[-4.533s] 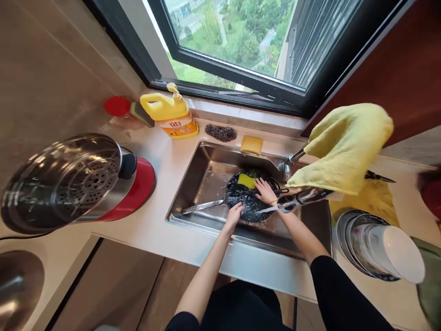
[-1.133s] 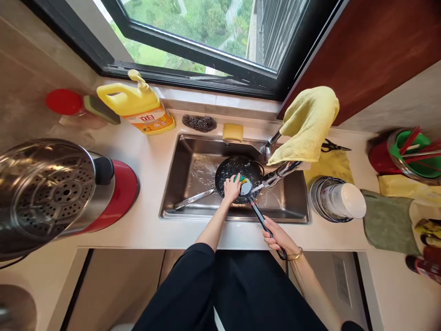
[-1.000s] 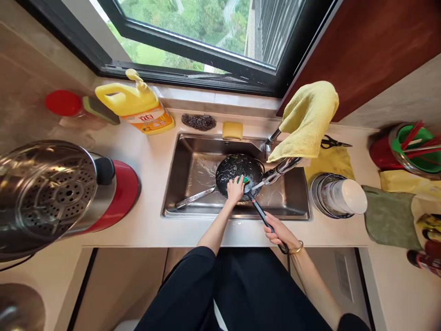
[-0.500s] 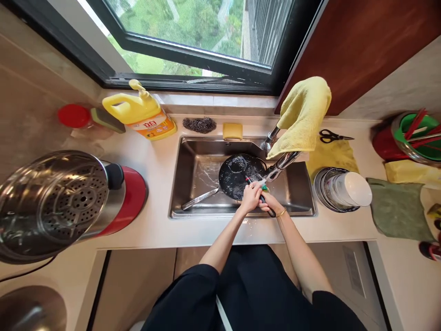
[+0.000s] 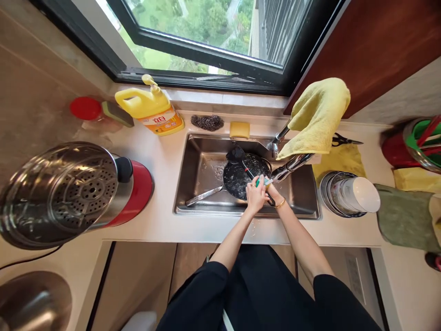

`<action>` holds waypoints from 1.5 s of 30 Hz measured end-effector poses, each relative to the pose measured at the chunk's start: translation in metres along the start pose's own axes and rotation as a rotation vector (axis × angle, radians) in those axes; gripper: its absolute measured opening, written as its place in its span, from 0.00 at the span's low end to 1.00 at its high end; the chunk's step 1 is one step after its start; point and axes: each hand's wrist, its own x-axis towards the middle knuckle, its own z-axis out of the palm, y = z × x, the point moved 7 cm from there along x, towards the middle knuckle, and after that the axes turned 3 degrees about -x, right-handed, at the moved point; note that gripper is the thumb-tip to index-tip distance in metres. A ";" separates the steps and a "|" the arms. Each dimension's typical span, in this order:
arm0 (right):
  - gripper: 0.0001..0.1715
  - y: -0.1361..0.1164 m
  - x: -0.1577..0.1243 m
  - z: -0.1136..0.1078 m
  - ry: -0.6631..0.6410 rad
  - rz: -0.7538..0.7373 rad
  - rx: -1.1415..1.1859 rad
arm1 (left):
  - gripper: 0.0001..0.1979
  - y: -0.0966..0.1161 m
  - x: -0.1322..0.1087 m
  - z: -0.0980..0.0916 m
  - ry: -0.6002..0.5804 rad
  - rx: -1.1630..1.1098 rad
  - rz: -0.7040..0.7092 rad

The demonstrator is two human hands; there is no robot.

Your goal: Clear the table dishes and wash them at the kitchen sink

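Observation:
Both hands are together over the sink (image 5: 200,208), closed around the handle of a black ladle (image 5: 248,173) with a red band. The ladle's round head (image 5: 235,155) points away from me, above the far left rim of a wet black pan (image 5: 234,181). My left hand (image 5: 255,196) grips the handle from the left. My right hand (image 5: 273,192) wraps the handle's lower part, with a green and white scrubber (image 5: 263,182) at its fingers. Where the hands overlap, some fingers are hidden. The pan's metal handle (image 5: 204,196) points lower left.
A faucet (image 5: 292,166) draped with a yellow cloth (image 5: 317,115) reaches over the sink. Behind are a steel scrubber (image 5: 207,122), yellow sponge (image 5: 240,129) and detergent jug (image 5: 151,110). Stacked bowls (image 5: 344,193) stand right, a steamer pot (image 5: 79,188) left.
The ladle has lifted and swung away, its head shifting from inside the pan to the far left rim. Both hands stay on the handle. The view has shifted slightly.

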 end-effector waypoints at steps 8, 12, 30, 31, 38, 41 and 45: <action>0.25 0.019 -0.052 0.018 -0.101 0.060 0.072 | 0.24 -0.044 0.058 -0.028 -0.007 0.193 -0.023; 0.24 0.016 -0.041 0.024 -0.159 0.028 0.246 | 0.25 -0.050 0.054 -0.026 0.054 0.101 -0.054; 0.34 0.028 -0.060 0.005 -0.216 0.092 0.143 | 0.26 -0.061 0.052 -0.035 0.045 0.029 0.191; 0.33 0.033 -0.064 0.003 -0.267 0.128 0.147 | 0.27 -0.064 0.056 -0.038 0.042 0.040 0.198; 0.31 0.044 -0.086 -0.002 -0.348 0.165 0.231 | 0.27 -0.070 0.073 -0.041 0.041 0.094 0.158; 0.31 0.054 -0.107 -0.004 -0.293 0.191 0.219 | 0.26 -0.072 0.072 -0.027 0.073 0.088 0.052; 0.32 0.063 -0.141 -0.010 -0.270 0.217 0.249 | 0.26 -0.057 0.058 0.005 0.064 0.025 0.041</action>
